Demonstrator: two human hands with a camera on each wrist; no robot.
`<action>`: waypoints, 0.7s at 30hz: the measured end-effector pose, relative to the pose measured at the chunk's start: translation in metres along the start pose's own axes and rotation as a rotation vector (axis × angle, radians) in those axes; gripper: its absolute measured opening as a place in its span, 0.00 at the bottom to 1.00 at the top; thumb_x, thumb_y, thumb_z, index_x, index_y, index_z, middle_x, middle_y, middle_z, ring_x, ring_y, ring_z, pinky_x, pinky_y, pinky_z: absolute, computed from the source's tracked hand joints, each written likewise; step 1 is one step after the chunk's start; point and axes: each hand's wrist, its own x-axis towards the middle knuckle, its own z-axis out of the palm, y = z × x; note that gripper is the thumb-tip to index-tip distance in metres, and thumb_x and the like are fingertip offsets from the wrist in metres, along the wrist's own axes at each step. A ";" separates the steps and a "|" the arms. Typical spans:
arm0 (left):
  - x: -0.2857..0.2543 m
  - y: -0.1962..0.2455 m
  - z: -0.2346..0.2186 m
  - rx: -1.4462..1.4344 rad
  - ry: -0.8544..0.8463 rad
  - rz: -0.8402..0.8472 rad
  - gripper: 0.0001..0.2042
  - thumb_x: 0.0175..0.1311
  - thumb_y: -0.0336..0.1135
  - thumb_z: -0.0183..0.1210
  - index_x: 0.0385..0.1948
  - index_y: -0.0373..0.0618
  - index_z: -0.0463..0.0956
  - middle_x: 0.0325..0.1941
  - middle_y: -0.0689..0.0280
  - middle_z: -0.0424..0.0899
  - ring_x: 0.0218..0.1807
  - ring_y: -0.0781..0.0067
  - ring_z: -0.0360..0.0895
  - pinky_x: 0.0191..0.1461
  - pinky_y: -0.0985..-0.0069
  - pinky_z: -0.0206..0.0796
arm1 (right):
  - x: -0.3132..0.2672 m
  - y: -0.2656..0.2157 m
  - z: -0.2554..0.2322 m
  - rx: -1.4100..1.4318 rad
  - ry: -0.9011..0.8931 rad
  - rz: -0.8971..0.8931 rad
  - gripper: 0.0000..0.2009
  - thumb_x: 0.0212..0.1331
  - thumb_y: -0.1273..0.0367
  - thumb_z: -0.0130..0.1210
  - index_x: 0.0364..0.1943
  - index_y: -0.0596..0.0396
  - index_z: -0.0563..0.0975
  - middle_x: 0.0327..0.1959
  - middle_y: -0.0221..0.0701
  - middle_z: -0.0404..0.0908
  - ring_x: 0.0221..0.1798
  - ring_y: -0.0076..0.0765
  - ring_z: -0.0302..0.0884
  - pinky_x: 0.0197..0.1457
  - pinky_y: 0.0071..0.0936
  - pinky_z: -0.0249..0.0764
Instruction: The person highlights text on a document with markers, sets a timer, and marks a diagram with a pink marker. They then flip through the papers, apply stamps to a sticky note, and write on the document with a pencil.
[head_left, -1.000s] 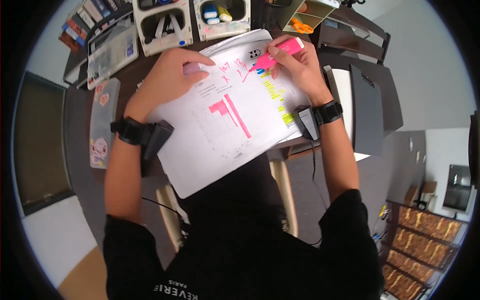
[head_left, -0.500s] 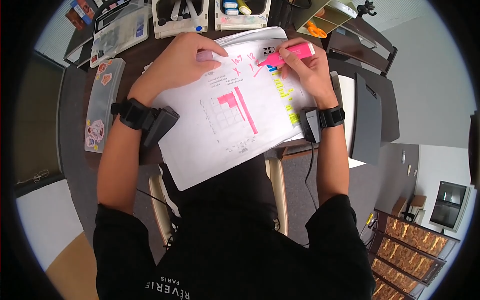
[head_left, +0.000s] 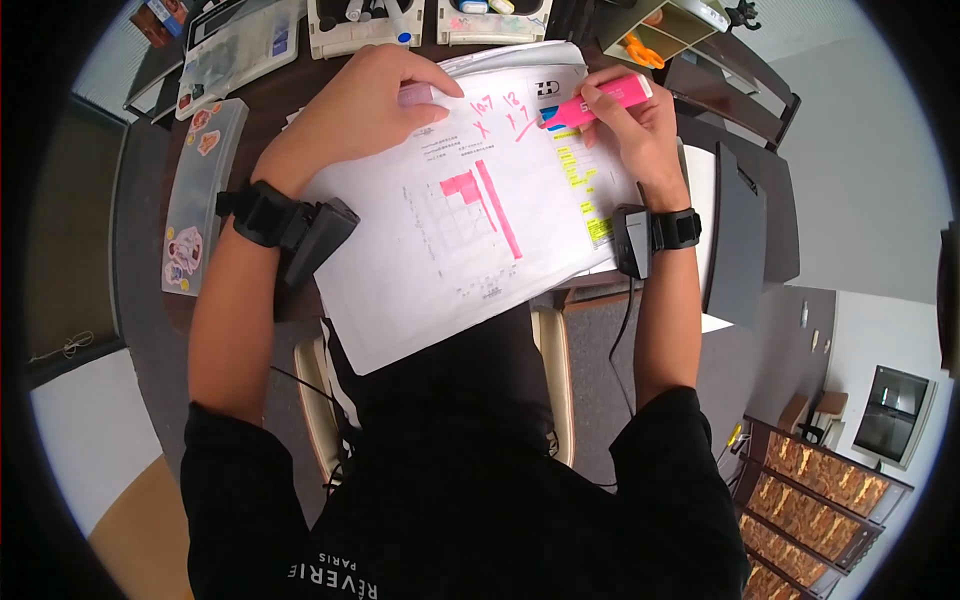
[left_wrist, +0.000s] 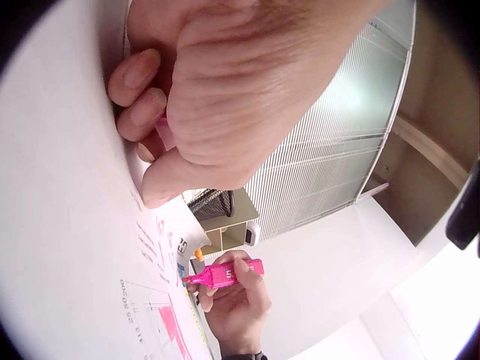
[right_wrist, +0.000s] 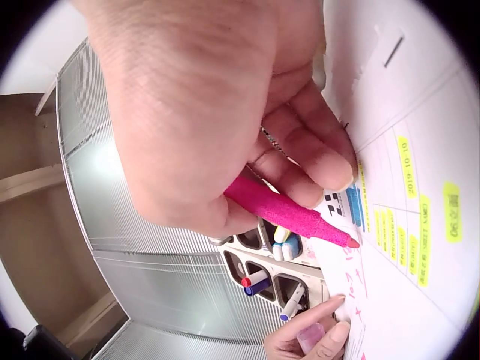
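Observation:
My right hand (head_left: pixel 640 130) pinches a pink highlighter (head_left: pixel 605 100), its uncapped tip close over the printed sheet (head_left: pixel 400 290) beside handwritten pink figures. In the right wrist view the tip is right by the pink writing (right_wrist: pixel 352 289). My left hand (head_left: pixel 360 110) rests on the sheet's upper left part, thumb and forefinger apart at its edge. A translucent pink cap (right_wrist: pixel 310 337) sits in that hand, under curled fingers. The sheet carries a grid with pink-filled cells and a long pink bar (head_left: pixel 500 215). Yellow-highlighted lines (head_left: pixel 580 190) show on a sheet underneath, to the right.
Pen holders (head_left: pixel 365 35) with markers stand at the back of the desk. Orange scissors (head_left: pixel 643 52) sit in an organizer (head_left: pixel 690 38) at the back right. A stickered translucent case (head_left: pixel 195 210) lies at left, and a dark grey folder-like object (head_left: pixel 738 240) at right.
The head view has shifted, moving the whole scene in frame. The highlighter tip has moved a little away from the pink figures, toward the right side of the sheet. The left hand keeps its place.

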 end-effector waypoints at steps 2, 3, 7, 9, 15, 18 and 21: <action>0.000 -0.002 0.002 -0.011 0.003 -0.001 0.10 0.60 0.27 0.66 0.44 0.40 0.85 0.35 0.65 0.85 0.35 0.80 0.75 0.43 0.79 0.70 | 0.000 0.002 -0.001 0.003 -0.006 0.006 0.05 0.66 0.75 0.58 0.39 0.64 0.81 0.30 0.35 0.85 0.25 0.22 0.79 0.30 0.21 0.74; 0.000 -0.001 0.001 -0.015 0.009 0.000 0.10 0.60 0.27 0.66 0.44 0.40 0.85 0.35 0.64 0.85 0.35 0.79 0.75 0.43 0.79 0.70 | 0.000 0.003 0.000 0.008 -0.014 0.005 0.05 0.66 0.75 0.57 0.39 0.64 0.81 0.30 0.35 0.85 0.26 0.22 0.79 0.30 0.21 0.74; 0.002 0.006 -0.003 -0.020 -0.059 -0.107 0.11 0.60 0.27 0.66 0.44 0.40 0.85 0.36 0.63 0.85 0.36 0.78 0.76 0.44 0.78 0.71 | 0.000 0.001 -0.001 0.016 -0.028 -0.015 0.05 0.66 0.75 0.57 0.40 0.64 0.81 0.29 0.35 0.84 0.25 0.22 0.78 0.30 0.21 0.74; 0.001 0.003 -0.002 -0.035 -0.029 -0.046 0.11 0.60 0.26 0.66 0.44 0.40 0.85 0.34 0.63 0.85 0.35 0.79 0.75 0.43 0.79 0.70 | 0.000 0.000 0.001 0.013 -0.037 -0.026 0.05 0.66 0.75 0.58 0.40 0.64 0.81 0.29 0.35 0.84 0.26 0.22 0.78 0.30 0.21 0.74; 0.001 0.010 -0.005 -0.028 -0.061 -0.117 0.11 0.59 0.26 0.67 0.44 0.40 0.85 0.33 0.64 0.83 0.35 0.80 0.74 0.42 0.80 0.68 | -0.001 0.001 0.001 0.046 -0.035 -0.028 0.05 0.67 0.74 0.59 0.41 0.64 0.81 0.33 0.34 0.85 0.27 0.21 0.78 0.32 0.22 0.75; 0.001 0.004 -0.002 -0.114 -0.030 -0.066 0.11 0.59 0.26 0.67 0.44 0.40 0.85 0.33 0.64 0.83 0.34 0.80 0.73 0.41 0.79 0.68 | 0.000 0.000 0.004 0.028 -0.033 -0.031 0.05 0.67 0.75 0.59 0.41 0.63 0.81 0.35 0.33 0.85 0.27 0.21 0.78 0.32 0.22 0.75; 0.001 0.001 -0.001 -0.032 -0.017 -0.013 0.11 0.59 0.26 0.67 0.44 0.40 0.85 0.33 0.64 0.83 0.33 0.80 0.72 0.40 0.79 0.68 | 0.000 -0.001 0.007 -0.003 -0.054 -0.021 0.05 0.67 0.75 0.60 0.41 0.62 0.82 0.35 0.33 0.85 0.27 0.21 0.79 0.32 0.22 0.76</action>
